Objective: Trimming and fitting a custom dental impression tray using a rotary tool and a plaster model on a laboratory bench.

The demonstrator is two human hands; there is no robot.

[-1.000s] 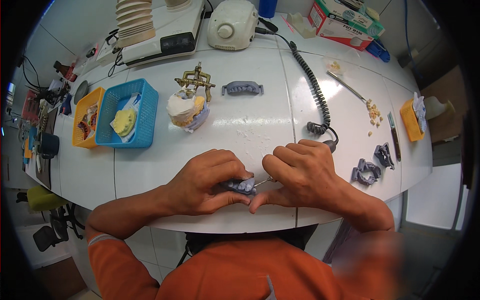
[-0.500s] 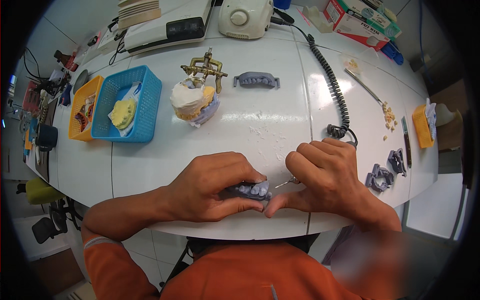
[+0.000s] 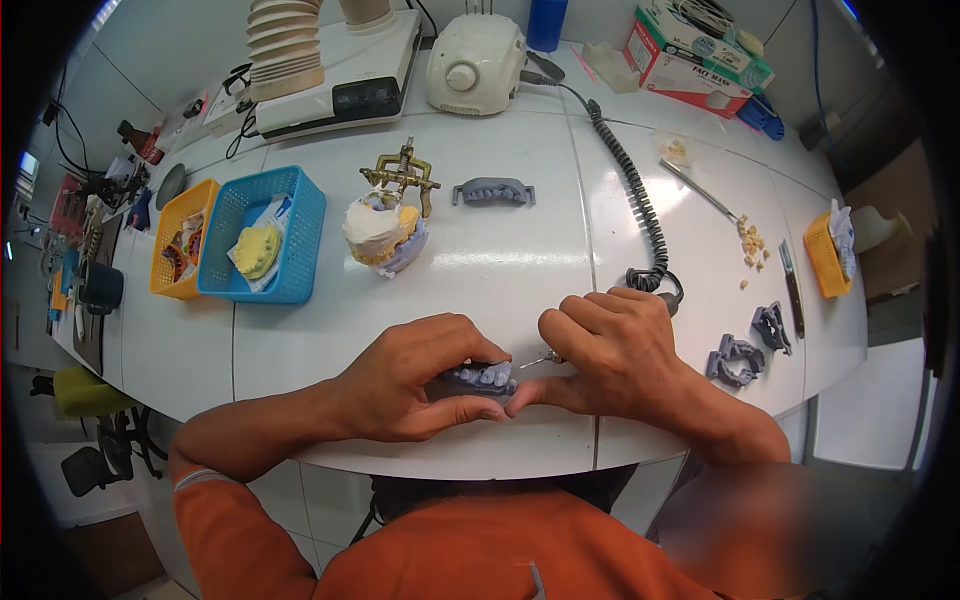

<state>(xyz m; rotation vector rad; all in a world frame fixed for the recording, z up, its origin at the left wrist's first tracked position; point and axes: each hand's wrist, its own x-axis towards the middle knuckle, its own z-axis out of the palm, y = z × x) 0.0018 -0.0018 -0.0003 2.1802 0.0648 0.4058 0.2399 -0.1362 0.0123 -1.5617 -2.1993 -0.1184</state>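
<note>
My left hand (image 3: 425, 375) is closed around a grey dental model (image 3: 487, 376) with a row of teeth, pinched between thumb and fingers just above the bench's front edge. To its right, my right hand (image 3: 612, 350) grips a dental handpiece (image 3: 554, 356). Most of the handpiece is hidden in the fist; its thin metal bur points left, close to the model's right end. My right thumb reaches out and meets the left thumb by the model. A black coiled cord (image 3: 640, 190) runs back from the handpiece to a white control box (image 3: 474, 65).
Beyond my hands stand a brass articulator (image 3: 402, 176) with plaster casts and a grey model (image 3: 494, 191). Blue (image 3: 312, 235) and orange (image 3: 175, 281) baskets lie left. Rightward are grey printed pieces (image 3: 735, 361), a knife (image 3: 792, 288), small yellowish bits (image 3: 752, 240) and another orange basket (image 3: 825, 255).
The whole view has shifted, so the bench things appear lower and my hands slightly further left. Both hands keep their grips, and the bur has tilted flatter beside the model.
</note>
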